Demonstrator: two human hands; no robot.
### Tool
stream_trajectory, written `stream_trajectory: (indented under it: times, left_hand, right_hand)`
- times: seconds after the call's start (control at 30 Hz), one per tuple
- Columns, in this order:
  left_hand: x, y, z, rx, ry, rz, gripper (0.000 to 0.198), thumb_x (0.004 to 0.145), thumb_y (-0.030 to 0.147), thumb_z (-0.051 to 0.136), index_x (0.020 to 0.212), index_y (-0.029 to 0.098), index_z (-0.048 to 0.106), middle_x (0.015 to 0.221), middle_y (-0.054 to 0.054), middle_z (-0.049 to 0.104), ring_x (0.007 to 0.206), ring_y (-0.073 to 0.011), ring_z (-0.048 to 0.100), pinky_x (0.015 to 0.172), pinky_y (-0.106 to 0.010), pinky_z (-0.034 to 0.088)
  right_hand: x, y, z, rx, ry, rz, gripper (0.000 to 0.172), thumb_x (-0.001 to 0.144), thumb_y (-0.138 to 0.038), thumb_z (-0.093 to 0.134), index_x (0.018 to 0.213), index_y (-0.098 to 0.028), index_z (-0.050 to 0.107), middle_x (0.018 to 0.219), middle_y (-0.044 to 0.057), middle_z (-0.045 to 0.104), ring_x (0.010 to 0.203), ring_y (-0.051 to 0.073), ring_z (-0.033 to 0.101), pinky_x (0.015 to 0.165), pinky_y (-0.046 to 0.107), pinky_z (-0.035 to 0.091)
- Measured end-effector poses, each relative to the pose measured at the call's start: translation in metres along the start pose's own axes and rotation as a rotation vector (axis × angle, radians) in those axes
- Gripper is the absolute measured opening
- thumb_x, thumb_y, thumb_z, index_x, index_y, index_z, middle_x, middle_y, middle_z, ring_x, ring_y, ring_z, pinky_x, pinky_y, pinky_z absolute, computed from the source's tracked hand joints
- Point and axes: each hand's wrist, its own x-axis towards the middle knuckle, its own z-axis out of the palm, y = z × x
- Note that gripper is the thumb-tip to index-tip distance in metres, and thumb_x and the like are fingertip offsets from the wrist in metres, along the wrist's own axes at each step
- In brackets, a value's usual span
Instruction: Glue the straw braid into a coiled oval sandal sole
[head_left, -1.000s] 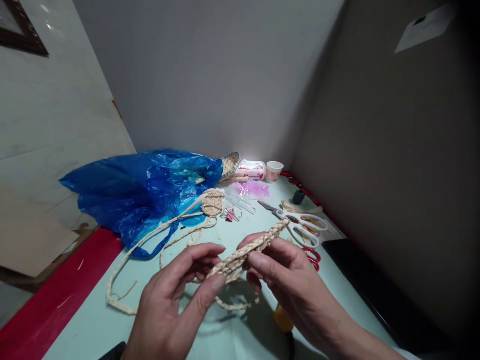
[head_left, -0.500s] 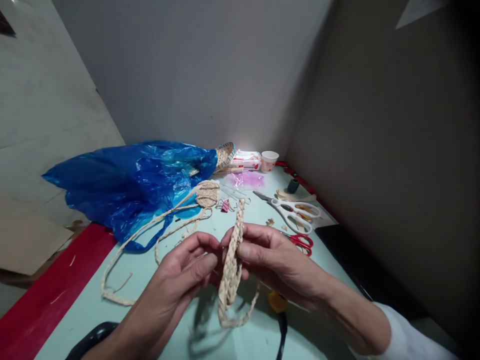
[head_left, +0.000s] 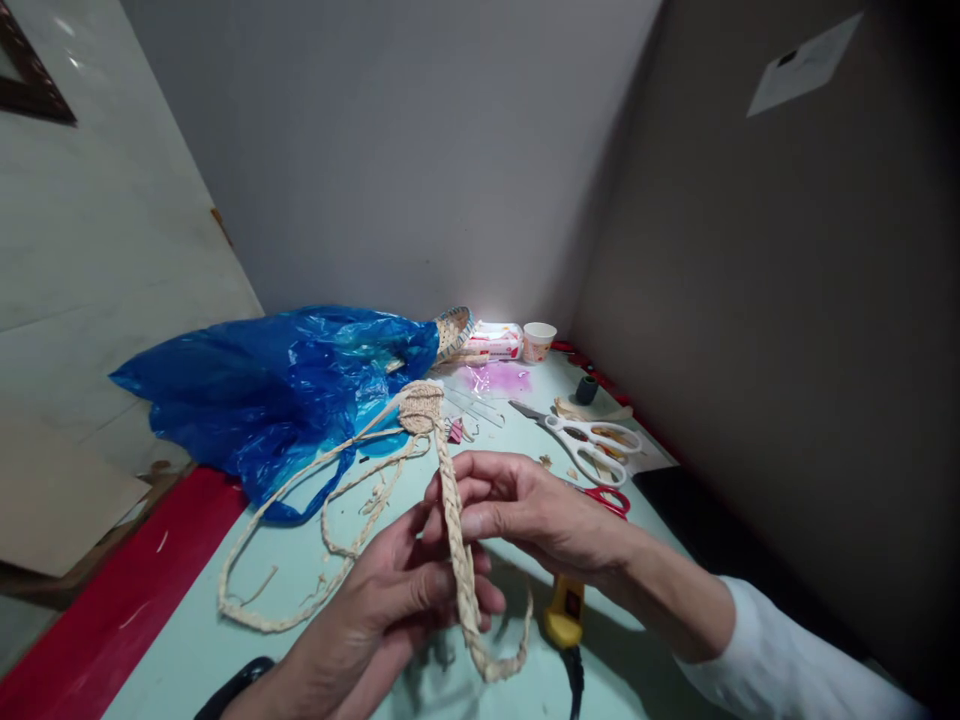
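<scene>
A braided straw strip [head_left: 463, 560] hangs upright between my hands, its lower end curling up to the right. My right hand [head_left: 525, 510] is closed on the upper part, thumb on the near side and fingers behind. Lower down, my left hand [head_left: 405, 590] is closed around the strip, with fingertips showing past its right side. The strip hides part of both hands' fingers. Beyond its top lies a wound bundle of straw cord [head_left: 421, 406], and a long plaited cord [head_left: 251, 625] loops across the table to the left.
A blue plastic bag [head_left: 262, 390] covers the back left. White-handled scissors [head_left: 577, 435], red-handled scissors [head_left: 611, 500] and a dark thread spool [head_left: 587, 390] lie right. A paper cup [head_left: 538, 342] stands at the back. A yellow tool [head_left: 564, 612] with a black tail lies near my right forearm.
The doubled-up strip has opened into a longer single length, with its top reaching farther left. My left hand has moved right and down onto it. The view has tilted up slightly.
</scene>
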Motion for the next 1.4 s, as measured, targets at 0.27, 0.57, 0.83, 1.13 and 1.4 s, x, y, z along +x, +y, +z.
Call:
stream_trajectory:
  times: [0.27,0.57,0.83,1.13,1.4]
  left_hand:
    - [0.000,-0.001,0.002,-0.059,-0.041,0.040,0.029,0.078,0.007,0.074,0.104,0.020,0.072,0.079,-0.001,0.069,0.072,-0.0107,0.061,0.070,-0.022,0.050]
    - [0.005,-0.005,-0.006,-0.034,0.204,0.200,0.022,0.072,0.014,0.080,0.090,0.021,0.070,0.078,0.000,0.067,0.072,-0.0125,0.059,0.072,-0.023,0.048]
    - [0.005,-0.004,-0.005,0.013,0.265,0.283,0.015,0.071,0.013,0.081,0.080,0.019,0.070,0.076,0.001,0.065,0.071,-0.0121,0.059,0.069,-0.021,0.048]
    - [-0.001,0.002,0.003,0.045,0.233,0.210,0.008,0.079,0.011,0.073,0.077,0.018,0.070,0.074,0.001,0.067,0.066,-0.0099,0.060,0.070,-0.020,0.050]
    - [-0.001,-0.001,0.003,-0.027,0.227,0.239,0.005,0.079,0.017,0.076,0.084,0.019,0.073,0.081,-0.001,0.074,0.074,-0.0142,0.066,0.068,-0.023,0.055]
  right_hand:
    - [0.000,-0.005,0.006,-0.229,0.110,0.030,0.032,0.083,-0.024,0.075,0.114,-0.021,0.065,0.101,0.003,0.068,0.090,0.015,0.063,0.080,0.027,0.047]
    - [-0.032,-0.013,0.011,-0.574,0.299,0.024,0.027,0.097,-0.046,0.052,0.109,-0.027,0.066,0.102,0.001,0.067,0.100,0.019,0.060,0.085,0.029,0.045]
    - [-0.038,0.004,0.030,-1.052,0.427,-0.299,0.018,0.087,-0.030,0.069,0.103,-0.026,0.063,0.093,0.000,0.069,0.083,0.017,0.063,0.075,0.027,0.049]
    - [-0.036,0.008,0.029,-1.076,0.494,-0.415,0.006,0.096,-0.026,0.058,0.098,-0.024,0.063,0.082,-0.001,0.070,0.068,0.012,0.064,0.063,0.021,0.048]
    - [-0.037,0.009,0.030,-1.011,0.571,-0.416,0.007,0.096,-0.026,0.058,0.095,-0.024,0.064,0.081,-0.002,0.071,0.069,0.012,0.065,0.064,0.023,0.048]
